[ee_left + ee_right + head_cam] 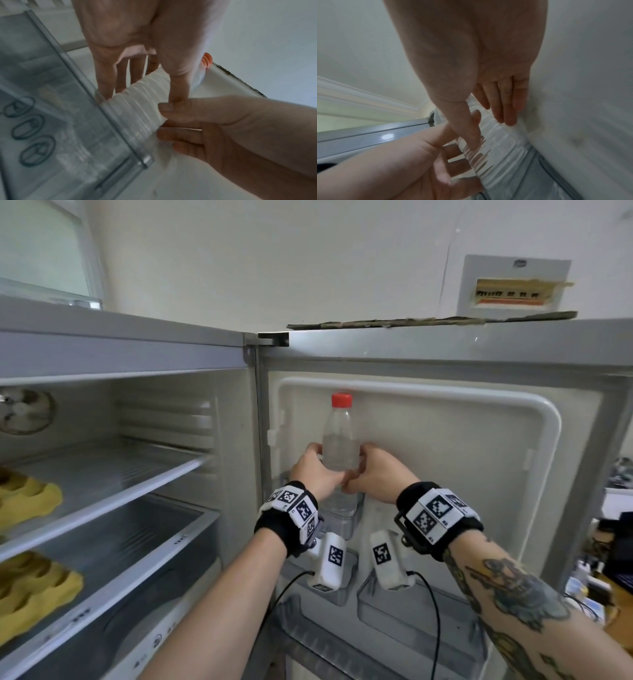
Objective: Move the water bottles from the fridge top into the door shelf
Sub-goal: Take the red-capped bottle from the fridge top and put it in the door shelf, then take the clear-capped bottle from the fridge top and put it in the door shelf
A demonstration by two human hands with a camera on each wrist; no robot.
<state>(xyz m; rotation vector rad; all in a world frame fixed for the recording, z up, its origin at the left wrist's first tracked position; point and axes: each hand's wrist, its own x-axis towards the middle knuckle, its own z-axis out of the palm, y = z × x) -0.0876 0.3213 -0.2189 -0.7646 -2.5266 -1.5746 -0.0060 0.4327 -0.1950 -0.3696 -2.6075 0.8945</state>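
Placing step: my L hand (313, 470) & R hand (373, 474) both wrapped round the water bottle (339, 446), upright w/ base inside the door shelf (96, 102); next prob. seat it, let go.

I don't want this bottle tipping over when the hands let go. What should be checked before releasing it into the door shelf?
1. Both hands hold the bottle: ok, left hand and right hand wrap its ribbed middle.
2. Bottle upright: ok.
3. Red cap on: ok; tightness cannot tell.
4. Base inside the door shelf: ok, the lower part sits behind the clear wall.
5. Base resting on the shelf floor: cannot tell, hidden.
6. More bottles left on the fridge top: cannot tell.
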